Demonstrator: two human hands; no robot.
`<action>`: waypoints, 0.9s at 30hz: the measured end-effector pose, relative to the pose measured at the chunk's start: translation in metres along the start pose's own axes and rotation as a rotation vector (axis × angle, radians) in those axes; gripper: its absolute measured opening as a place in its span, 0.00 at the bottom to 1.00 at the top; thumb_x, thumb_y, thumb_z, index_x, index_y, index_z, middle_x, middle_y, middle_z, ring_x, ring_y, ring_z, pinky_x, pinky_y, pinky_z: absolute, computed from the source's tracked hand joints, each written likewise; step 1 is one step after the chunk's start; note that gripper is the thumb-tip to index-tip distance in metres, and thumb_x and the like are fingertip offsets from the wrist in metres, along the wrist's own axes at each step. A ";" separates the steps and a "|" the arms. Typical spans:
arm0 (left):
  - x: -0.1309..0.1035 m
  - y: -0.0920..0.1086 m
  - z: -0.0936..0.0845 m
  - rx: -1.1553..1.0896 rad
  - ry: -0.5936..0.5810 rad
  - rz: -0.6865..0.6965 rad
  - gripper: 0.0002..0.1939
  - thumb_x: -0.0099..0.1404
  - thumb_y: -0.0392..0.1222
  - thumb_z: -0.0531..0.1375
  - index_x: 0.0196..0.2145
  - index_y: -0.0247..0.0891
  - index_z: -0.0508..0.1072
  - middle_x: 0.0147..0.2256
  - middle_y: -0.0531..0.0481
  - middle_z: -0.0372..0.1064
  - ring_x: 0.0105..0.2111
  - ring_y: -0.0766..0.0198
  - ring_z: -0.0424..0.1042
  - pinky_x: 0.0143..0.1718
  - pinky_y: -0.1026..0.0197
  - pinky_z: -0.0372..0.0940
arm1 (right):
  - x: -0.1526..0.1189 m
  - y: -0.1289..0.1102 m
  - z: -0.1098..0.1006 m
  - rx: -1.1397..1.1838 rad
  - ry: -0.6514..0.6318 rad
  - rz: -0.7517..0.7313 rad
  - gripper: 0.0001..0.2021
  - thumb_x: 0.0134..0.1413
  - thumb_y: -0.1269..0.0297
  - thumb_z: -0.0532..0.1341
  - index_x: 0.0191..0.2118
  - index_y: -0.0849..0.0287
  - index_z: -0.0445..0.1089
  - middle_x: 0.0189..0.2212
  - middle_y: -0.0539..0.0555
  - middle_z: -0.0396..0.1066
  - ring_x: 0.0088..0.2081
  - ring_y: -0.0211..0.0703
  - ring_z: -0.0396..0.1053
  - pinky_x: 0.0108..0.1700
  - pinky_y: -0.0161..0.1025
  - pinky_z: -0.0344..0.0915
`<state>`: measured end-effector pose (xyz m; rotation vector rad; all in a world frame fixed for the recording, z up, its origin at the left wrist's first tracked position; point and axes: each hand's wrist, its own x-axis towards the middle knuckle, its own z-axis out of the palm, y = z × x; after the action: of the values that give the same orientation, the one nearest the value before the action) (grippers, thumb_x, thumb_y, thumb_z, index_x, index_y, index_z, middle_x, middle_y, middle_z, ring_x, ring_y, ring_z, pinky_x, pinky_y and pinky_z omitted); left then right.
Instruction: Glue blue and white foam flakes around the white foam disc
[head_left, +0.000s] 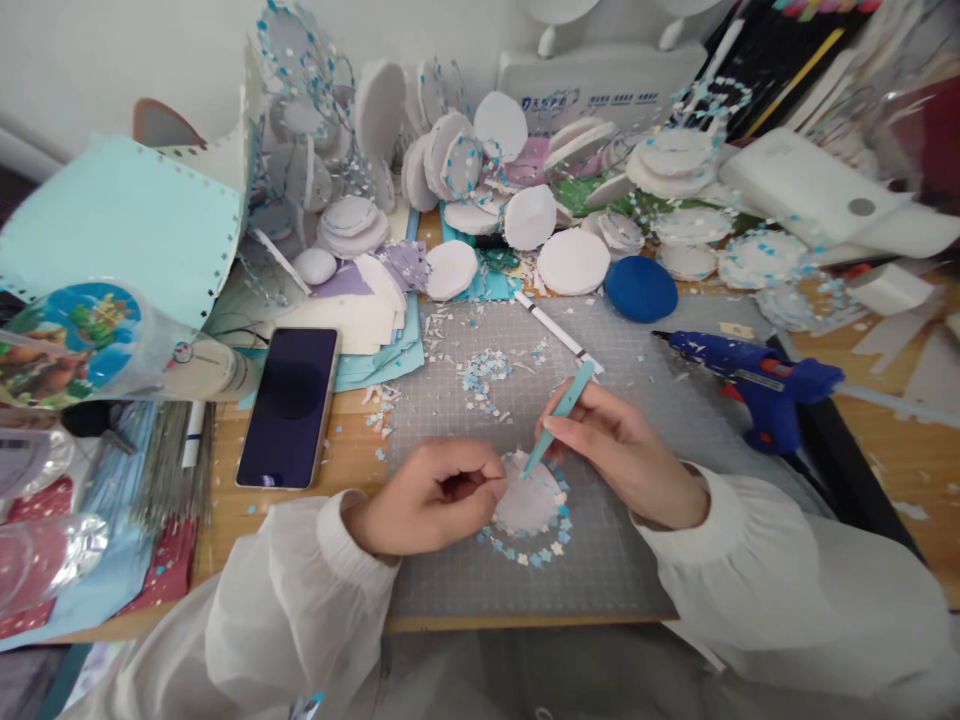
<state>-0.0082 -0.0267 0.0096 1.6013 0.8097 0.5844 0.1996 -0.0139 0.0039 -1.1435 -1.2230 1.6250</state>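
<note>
A round white disc (529, 495) lies on the grey cutting mat (600, 560), edged by a ring of small blue and white flower pieces (536, 555). My right hand (622, 450) is closed round teal tweezers (559, 415), whose tips point down at the disc's upper part. At the disc's left edge, my left hand (442, 495) has its fingers curled and thumb against the forefinger; whatever may be in that pinch is too small to make out. Loose flower pieces (486, 378) are scattered on the mat above the hands.
A phone (289, 408) lies left of the mat. A white pen (559, 333) and a blue glue gun (765, 385) are at the upper right, beside a dark blue disc (641, 289). Behind stand several white discs with beaded strands. A cup (97, 340) is far left.
</note>
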 end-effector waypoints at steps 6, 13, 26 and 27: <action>0.000 0.001 0.000 0.022 -0.011 0.000 0.09 0.61 0.34 0.54 0.23 0.34 0.62 0.20 0.56 0.53 0.19 0.73 0.49 0.19 0.69 0.48 | -0.002 0.000 -0.002 -0.007 -0.029 0.005 0.08 0.52 0.60 0.65 0.31 0.58 0.68 0.25 0.49 0.70 0.26 0.36 0.69 0.30 0.35 0.68; 0.001 0.001 0.000 0.013 -0.016 0.005 0.09 0.62 0.34 0.54 0.24 0.34 0.62 0.20 0.56 0.53 0.20 0.73 0.49 0.19 0.69 0.48 | 0.000 0.002 -0.004 0.059 0.020 0.037 0.10 0.52 0.57 0.65 0.31 0.58 0.68 0.25 0.49 0.70 0.25 0.35 0.67 0.29 0.35 0.66; 0.000 0.001 0.000 0.021 -0.017 -0.008 0.09 0.61 0.33 0.54 0.23 0.34 0.62 0.20 0.57 0.52 0.20 0.73 0.49 0.20 0.69 0.48 | -0.002 -0.001 -0.001 0.005 -0.055 0.032 0.07 0.53 0.61 0.64 0.32 0.58 0.68 0.26 0.49 0.69 0.27 0.35 0.68 0.30 0.32 0.66; 0.001 0.001 0.001 0.019 -0.017 -0.009 0.09 0.61 0.33 0.54 0.23 0.34 0.62 0.20 0.57 0.52 0.20 0.73 0.49 0.20 0.69 0.48 | -0.002 -0.001 -0.001 0.002 -0.058 0.033 0.07 0.53 0.61 0.64 0.32 0.58 0.68 0.26 0.49 0.69 0.28 0.35 0.68 0.30 0.32 0.66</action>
<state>-0.0073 -0.0266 0.0105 1.6176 0.8114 0.5569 0.2010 -0.0153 0.0047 -1.1273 -1.2447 1.6939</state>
